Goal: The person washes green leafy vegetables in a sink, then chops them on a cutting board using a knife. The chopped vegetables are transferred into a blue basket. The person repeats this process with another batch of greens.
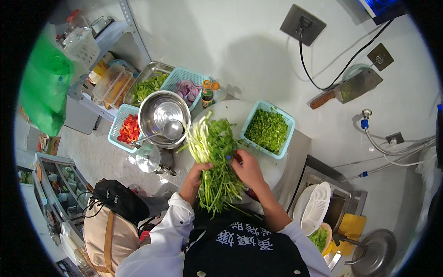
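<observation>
My left hand (pixel 200 170) is closed around the left side of a large bunch of leafy green herbs with pale stems (pixel 216 155), held above a round white cutting board (pixel 273 175). At the bunch's right side, the bent fingers of my right hand (pixel 247 168) touch the leaves; whether they pinch any is hidden. A light-blue plastic basket of chopped greens (pixel 266 130) stands on the board's right part. Left of the board, a steel bowl (pixel 162 114) holds a metal ladle (pixel 172 130). Something dark red lies partly hidden beneath my right forearm.
At the left stand a basket of cut red peppers (pixel 128 128), a lidded metal pot (pixel 148 158), a basket of sliced red onion (pixel 187 90), a tray of cut greens (pixel 150 86) and a sauce bottle (pixel 207 93). A cleaver (pixel 356 88) hangs on the wall. A sink (pixel 335 204) is at the right.
</observation>
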`<action>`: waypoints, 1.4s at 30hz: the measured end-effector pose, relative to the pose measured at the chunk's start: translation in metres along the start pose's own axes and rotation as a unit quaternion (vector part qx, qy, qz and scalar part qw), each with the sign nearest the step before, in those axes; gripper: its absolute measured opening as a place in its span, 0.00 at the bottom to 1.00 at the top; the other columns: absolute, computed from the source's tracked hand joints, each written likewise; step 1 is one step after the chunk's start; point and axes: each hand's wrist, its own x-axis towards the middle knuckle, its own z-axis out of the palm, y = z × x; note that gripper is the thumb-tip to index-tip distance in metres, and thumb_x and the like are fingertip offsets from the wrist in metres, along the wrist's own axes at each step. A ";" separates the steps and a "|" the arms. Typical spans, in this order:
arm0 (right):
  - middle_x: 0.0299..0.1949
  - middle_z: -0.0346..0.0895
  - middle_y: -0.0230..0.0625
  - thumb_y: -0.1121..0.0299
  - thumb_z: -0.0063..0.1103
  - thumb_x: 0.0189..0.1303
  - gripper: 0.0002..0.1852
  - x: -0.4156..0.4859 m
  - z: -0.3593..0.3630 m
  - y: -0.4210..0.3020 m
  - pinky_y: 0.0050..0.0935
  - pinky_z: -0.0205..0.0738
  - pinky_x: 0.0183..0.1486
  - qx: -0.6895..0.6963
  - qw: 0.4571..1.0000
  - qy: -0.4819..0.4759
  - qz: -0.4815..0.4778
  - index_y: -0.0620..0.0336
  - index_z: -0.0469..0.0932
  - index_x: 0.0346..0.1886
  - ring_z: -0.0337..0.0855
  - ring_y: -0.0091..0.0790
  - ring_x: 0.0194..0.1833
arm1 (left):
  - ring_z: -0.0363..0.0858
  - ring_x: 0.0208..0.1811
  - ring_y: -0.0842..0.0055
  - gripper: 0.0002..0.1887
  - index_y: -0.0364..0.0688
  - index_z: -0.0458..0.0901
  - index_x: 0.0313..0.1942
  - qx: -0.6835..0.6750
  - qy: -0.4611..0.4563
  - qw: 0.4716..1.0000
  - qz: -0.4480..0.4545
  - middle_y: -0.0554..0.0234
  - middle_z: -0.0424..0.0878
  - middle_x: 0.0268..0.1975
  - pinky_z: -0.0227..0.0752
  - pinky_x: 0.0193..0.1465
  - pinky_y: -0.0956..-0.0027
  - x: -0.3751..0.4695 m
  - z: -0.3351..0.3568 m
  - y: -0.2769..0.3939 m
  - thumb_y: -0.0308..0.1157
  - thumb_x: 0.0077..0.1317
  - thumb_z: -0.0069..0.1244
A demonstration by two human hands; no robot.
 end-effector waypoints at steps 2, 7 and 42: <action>0.45 0.82 0.47 0.66 0.68 0.61 0.18 -0.018 -0.011 0.023 0.42 0.81 0.48 0.095 0.993 -0.026 0.062 0.64 0.79 0.51 0.86 0.48 0.42 | 0.85 0.46 0.71 0.32 0.35 0.78 0.59 0.054 0.050 0.997 0.004 0.60 0.86 0.49 0.79 0.52 0.66 0.004 -0.004 0.013 0.27 0.50 0.61; 0.49 0.76 0.45 0.63 0.69 0.53 0.28 -0.088 -0.012 0.059 0.49 0.78 0.52 -0.192 0.980 -0.045 0.020 0.58 0.74 0.58 0.80 0.53 0.51 | 0.82 0.46 0.76 0.31 0.35 0.79 0.56 0.211 0.069 0.961 0.162 0.66 0.84 0.48 0.76 0.51 0.70 -0.004 0.017 0.063 0.23 0.48 0.63; 0.34 0.83 0.55 0.68 0.57 0.54 0.34 -0.172 -0.087 0.067 0.54 0.77 0.37 -0.217 0.963 0.032 0.156 0.52 0.74 0.69 0.84 0.60 0.33 | 0.48 0.81 0.39 0.76 0.55 0.41 0.83 0.931 -0.136 0.299 0.158 0.36 0.48 0.81 0.54 0.69 0.21 0.019 0.074 -0.010 0.47 0.33 0.75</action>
